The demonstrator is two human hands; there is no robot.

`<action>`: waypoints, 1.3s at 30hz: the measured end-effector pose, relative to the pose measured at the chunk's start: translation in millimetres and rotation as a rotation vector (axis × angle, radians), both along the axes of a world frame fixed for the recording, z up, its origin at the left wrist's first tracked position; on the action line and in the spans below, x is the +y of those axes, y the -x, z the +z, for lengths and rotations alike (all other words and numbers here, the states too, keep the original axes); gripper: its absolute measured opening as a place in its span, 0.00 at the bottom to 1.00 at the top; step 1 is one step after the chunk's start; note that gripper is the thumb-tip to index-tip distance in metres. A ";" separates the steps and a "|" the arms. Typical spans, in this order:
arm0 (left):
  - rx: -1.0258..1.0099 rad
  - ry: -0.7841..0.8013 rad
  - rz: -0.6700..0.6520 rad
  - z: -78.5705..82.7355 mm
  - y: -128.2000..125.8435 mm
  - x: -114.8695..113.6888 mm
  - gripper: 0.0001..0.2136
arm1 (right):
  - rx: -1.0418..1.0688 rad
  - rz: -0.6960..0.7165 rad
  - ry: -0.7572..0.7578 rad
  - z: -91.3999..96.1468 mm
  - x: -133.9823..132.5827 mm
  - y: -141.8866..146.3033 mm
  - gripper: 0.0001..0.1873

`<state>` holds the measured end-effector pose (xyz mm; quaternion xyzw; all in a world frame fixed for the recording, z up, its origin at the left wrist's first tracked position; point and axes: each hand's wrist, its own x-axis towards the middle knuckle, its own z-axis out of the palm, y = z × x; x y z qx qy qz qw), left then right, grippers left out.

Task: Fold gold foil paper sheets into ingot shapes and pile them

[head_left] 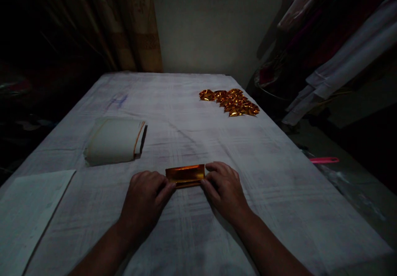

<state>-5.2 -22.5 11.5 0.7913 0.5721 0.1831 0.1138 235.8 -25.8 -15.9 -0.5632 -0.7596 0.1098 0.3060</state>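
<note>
A shiny gold foil paper point(186, 173), folded into a narrow strip with a raised back flap, lies near the middle of the table. My left hand point(148, 195) pinches its left end between thumb and fingers. At the right end, my right hand point(226, 191) grips the foil paper with the thumb along the near folded edge. Several folded gold foil pieces point(235, 102) lie in a heap toward the far right of the table.
The table point(192, 131) wears a pale checked cloth. A folded stack of papers point(113, 141) and a white sheet point(34, 210) lie to the left. Beyond the right edge are hanging clothes point(347, 61) and a pink handle point(324, 160). A curtain point(136, 24) hangs behind.
</note>
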 end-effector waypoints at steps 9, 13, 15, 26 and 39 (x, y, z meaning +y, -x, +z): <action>0.039 0.030 0.013 3.2 -0.9 -0.3 0.15 | -0.106 0.007 0.031 8.4 8.3 2.5 0.10; 0.053 0.017 0.016 3.2 -1.0 -1.9 0.15 | -0.115 0.002 0.012 7.1 12.1 2.9 0.10; 0.062 0.015 0.017 2.3 -1.1 -2.1 0.16 | -0.113 -0.008 0.006 5.2 12.4 3.4 0.10; 0.076 -0.008 0.025 2.3 -2.8 0.6 0.17 | -0.105 -0.031 -0.004 3.1 11.8 6.2 0.09; 0.078 -0.013 0.029 -0.1 -1.8 0.9 0.18 | -0.107 -0.047 -0.009 2.8 10.4 8.1 0.09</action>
